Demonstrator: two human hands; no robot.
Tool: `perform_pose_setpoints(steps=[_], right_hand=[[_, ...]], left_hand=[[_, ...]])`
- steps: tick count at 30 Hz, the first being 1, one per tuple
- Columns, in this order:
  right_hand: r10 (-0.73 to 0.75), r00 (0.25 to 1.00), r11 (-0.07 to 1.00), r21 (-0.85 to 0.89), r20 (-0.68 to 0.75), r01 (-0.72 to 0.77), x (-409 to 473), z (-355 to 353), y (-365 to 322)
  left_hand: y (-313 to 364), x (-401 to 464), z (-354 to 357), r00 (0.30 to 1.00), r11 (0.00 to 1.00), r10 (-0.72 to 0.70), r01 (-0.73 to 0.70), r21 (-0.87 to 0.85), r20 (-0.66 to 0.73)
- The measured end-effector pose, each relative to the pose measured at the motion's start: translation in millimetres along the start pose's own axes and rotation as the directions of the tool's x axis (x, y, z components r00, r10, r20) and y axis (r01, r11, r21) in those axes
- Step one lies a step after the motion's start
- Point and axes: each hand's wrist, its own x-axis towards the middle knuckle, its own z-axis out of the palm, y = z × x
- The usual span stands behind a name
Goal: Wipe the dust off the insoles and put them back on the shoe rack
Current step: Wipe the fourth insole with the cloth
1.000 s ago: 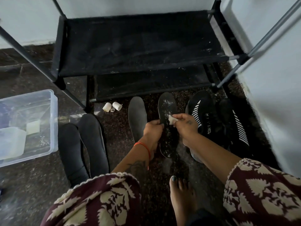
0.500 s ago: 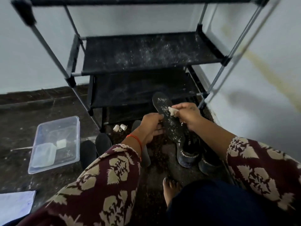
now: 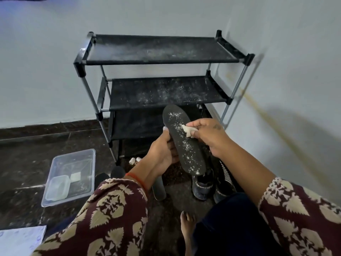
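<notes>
A dark insole (image 3: 186, 145) speckled with white dust is held up in front of the shoe rack (image 3: 162, 93), toe end pointing up. My left hand (image 3: 162, 152) grips its left edge near the middle. My right hand (image 3: 208, 135) pinches a small white wipe (image 3: 187, 130) and presses it on the insole's upper half. The black rack has dusty fabric shelves and nothing on them. Another insole (image 3: 159, 189) lies on the floor under my left wrist, and two more dark insole tips (image 3: 110, 173) show left of it.
A pair of black shoes (image 3: 212, 183) stands on the floor below the held insole. A clear plastic bin (image 3: 55, 163) with a small tub sits at the left. Two white caps (image 3: 135, 160) lie by the rack's foot. A wall runs along the right; my bare foot (image 3: 187, 224) is below.
The view has pulled back and up, so the whole rack shows. The insole has risen off the floor and tilted up. Both hands keep their grip; the wipe stays on its upper half.
</notes>
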Motion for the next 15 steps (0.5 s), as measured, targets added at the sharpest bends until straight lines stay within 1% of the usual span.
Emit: perform_pose_setpoints(steps=[3, 5, 7, 9, 10, 12, 15], right_hand=[[0.012, 1.000, 0.998, 0.055, -0.002, -0.012, -17.5, 2.4, -0.4], [0.051, 0.999, 0.996, 0.068, 0.020, -0.052, -26.7, 6.2, 1.5], [0.075, 0.996, 0.996, 0.047, 0.036, -0.077, -32.5, 9.0, 2.8], [0.056, 0.998, 0.998, -0.024, 0.023, -0.056, -34.3, 10.5, 0.3], [0.025, 1.000, 0.997, -0.078, -0.001, -0.025, -32.8, 10.8, -1.9], [-0.096, 0.993, 0.977, -0.199, -0.071, 0.080, -25.4, 11.7, -5.8], [-0.303, 0.942, 0.880, -0.421, -0.144, 0.219, -5.7, 16.5, -5.0]], left_hand=[[-0.1, -4.2, -1.2, 0.997, 0.983, -0.050, 0.060, -0.171, 0.064], [-0.3, -2.9, -3.3, 0.992, 0.957, -0.076, 0.100, -0.271, 0.098], [0.3, -0.5, -5.1, 0.987, 0.943, -0.088, 0.126, -0.309, 0.133], [2.3, 0.4, -5.5, 0.979, 0.930, -0.085, 0.145, -0.338, 0.188], [3.8, 0.7, -5.0, 0.974, 0.923, -0.082, 0.154, -0.353, 0.210], [5.2, 3.7, -5.0, 0.969, 0.919, -0.083, 0.164, -0.359, 0.231], [4.8, 9.9, -2.4, 0.963, 0.917, -0.095, 0.184, -0.353, 0.253]])
